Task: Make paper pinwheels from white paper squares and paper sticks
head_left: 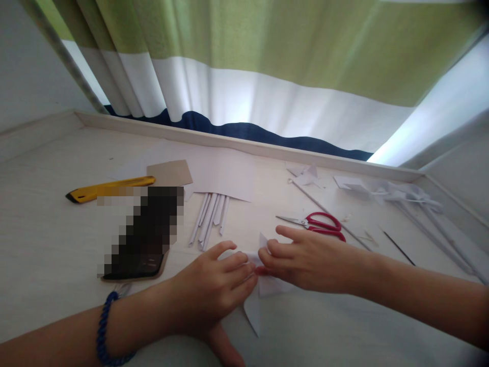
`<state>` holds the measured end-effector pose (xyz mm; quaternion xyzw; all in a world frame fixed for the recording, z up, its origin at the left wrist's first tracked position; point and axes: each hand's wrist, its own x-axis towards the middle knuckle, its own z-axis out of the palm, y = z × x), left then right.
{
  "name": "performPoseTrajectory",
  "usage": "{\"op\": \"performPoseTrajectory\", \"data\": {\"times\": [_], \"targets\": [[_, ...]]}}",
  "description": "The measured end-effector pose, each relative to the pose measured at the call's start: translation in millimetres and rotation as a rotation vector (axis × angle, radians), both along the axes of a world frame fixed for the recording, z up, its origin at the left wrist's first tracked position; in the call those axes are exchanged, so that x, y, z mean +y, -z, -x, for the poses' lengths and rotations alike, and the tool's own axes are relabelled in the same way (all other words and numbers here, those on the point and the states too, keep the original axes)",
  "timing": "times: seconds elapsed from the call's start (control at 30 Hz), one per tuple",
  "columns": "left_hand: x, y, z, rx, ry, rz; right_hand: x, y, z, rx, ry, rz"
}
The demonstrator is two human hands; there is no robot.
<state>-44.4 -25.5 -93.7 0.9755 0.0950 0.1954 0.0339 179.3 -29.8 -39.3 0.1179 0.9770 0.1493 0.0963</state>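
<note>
A piece of white paper with pointed, cut-looking flaps (270, 287) lies under both my hands near the front. My left hand (219, 285) rests over its left side, the fingers bent and pressing on its middle, the thumb stretched out toward me. From the right, my right hand (301, 256) pinches the paper close to the left fingertips, with its index finger raised. The fingers hide the paper's centre. Just beyond my right hand lie red-handled scissors (311, 223), their blades pointing left.
A phone (147, 239) and a yellow cutter knife (110, 188) lie to the left. Several rolled paper sticks (209, 216) extend from white sheets (225, 168) beside brown card (170, 173). A paper pinwheel (305, 175), a thin stick (324, 209) and more paper pieces (405, 196) lie right.
</note>
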Motion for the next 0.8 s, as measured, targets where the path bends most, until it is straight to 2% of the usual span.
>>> {"op": "performPoseTrajectory", "data": {"times": [0.23,0.33,0.4,0.5,0.6,0.7,0.8], "targets": [[1,4.8,1,-0.03,-0.026,0.14,9,-6.1,3,0.067,0.182,0.262],[1,8.1,1,-0.035,-0.032,0.136,19,-22.9,17,0.15,0.241,0.319],[1,9.3,1,-0.012,-0.018,0.106,32,-37.9,33,0.226,0.258,0.269],[2,5.7,5,0.036,0.022,0.053,60,-56.3,67,0.254,0.267,0.127],[2,-2.8,9,0.094,0.037,0.0,96,-62.8,114,0.237,0.279,0.076],[2,-4.4,11,0.104,0.023,-0.055,131,-57.5,173,0.218,0.262,0.088],[3,9.0,6,0.028,0.026,-0.135,156,-42.2,235,0.2,0.227,0.114]]}}
